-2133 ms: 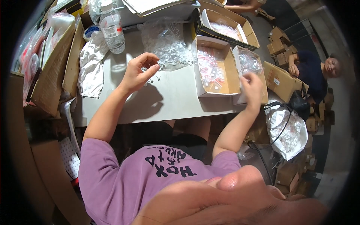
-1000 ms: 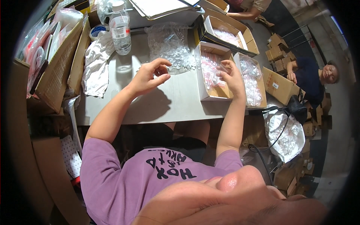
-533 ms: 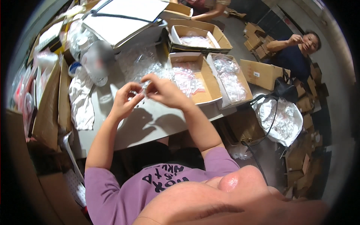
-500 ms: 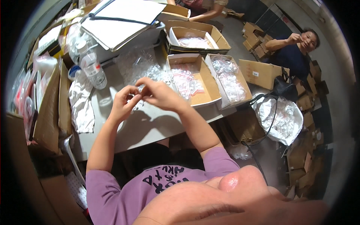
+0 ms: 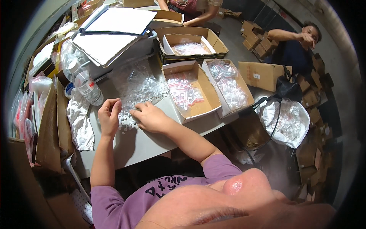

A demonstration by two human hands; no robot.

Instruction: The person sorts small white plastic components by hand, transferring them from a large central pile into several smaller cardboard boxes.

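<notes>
Small white pieces point(image 5: 146, 91) lie heaped on the table, spilling from the mouth of a clear plastic bag point(image 5: 127, 74). My left hand point(image 5: 109, 117) is raised just left of the heap, thumb and fingertips pinched together. Whatever is in that pinch is too small to make out. Palm down, my right hand point(image 5: 151, 118) rests at the near edge of the heap. Its thumb and fingers are somewhat apart and touch or hover over loose pieces point(image 5: 127, 122).
Right of the heap stand an open cardboard box point(image 5: 209, 101) and a narrower box point(image 5: 249, 97), both with small filled bags. A water bottle point(image 5: 88, 89) and white cloth point(image 5: 81, 126) lie left. A white sack point(image 5: 299, 133) is beyond the table's right edge. Two other people are across.
My hands were together above the table and have parted. The right has come down to the white pieces; the left has moved left, still pinched. The view has shifted slightly.
</notes>
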